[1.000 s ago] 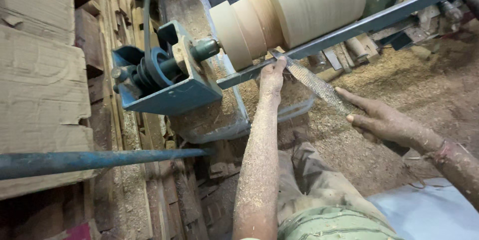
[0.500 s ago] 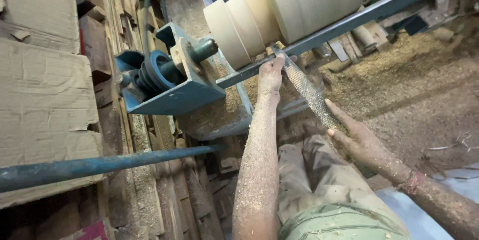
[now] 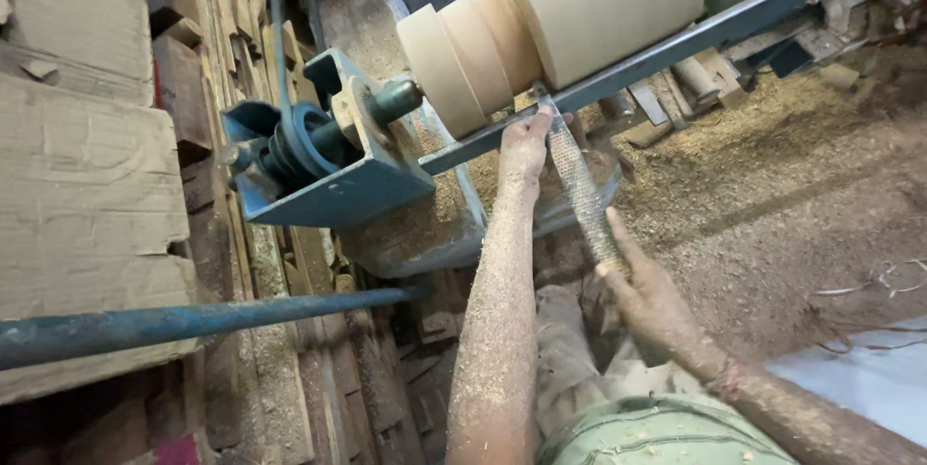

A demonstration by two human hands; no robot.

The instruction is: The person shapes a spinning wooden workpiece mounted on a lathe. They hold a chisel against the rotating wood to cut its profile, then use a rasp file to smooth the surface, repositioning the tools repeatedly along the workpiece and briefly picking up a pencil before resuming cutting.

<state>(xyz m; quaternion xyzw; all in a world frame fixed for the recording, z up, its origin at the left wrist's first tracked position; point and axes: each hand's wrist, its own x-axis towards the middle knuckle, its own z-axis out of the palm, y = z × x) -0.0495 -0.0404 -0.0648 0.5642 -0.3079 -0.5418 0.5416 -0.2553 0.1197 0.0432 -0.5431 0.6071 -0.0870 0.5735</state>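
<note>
Head cam, looking down. I've got the left hand (image 3: 526, 141) up at the rail (image 3: 676, 45), fingers curled round the tip end of the chisel (image 3: 579, 185) — pinched on it, thumb side towards the wood. Right hand (image 3: 652, 306) is lower and nearer me, fingers wrapped round the chisel's near end, closed on it. So the tool runs on a slant betw. the two hands: far tip up at the rail, near end down by my lap. Shaft is coated in dust, bare stretch showing betw. the fingers of one hand and the other.

Tip sits at the rail's edge, just under the blank (image 3: 570, 11) — can't tell if it's touching the wood, the fingers hide that spot. Blank is pale, stepped: big drum on the right, two narrower steps to the left, then a steel spindle (image 3: 396, 98) going into the blue bracket (image 3: 328, 185) w/ a dark pulley (image 3: 294, 141).

Both forearms are speckled w/ sawdust. Sawdust (image 3: 772, 185) lies thick on the floor to the right, also heaped in the tray (image 3: 425, 233) under the blank. A blue bar (image 3: 193, 320) crosses low left, well apart from the hands. Cardboard (image 3: 77, 195) and stacked planks (image 3: 193, 69) at left. Green shirt (image 3: 657, 436) at bottom edge.
</note>
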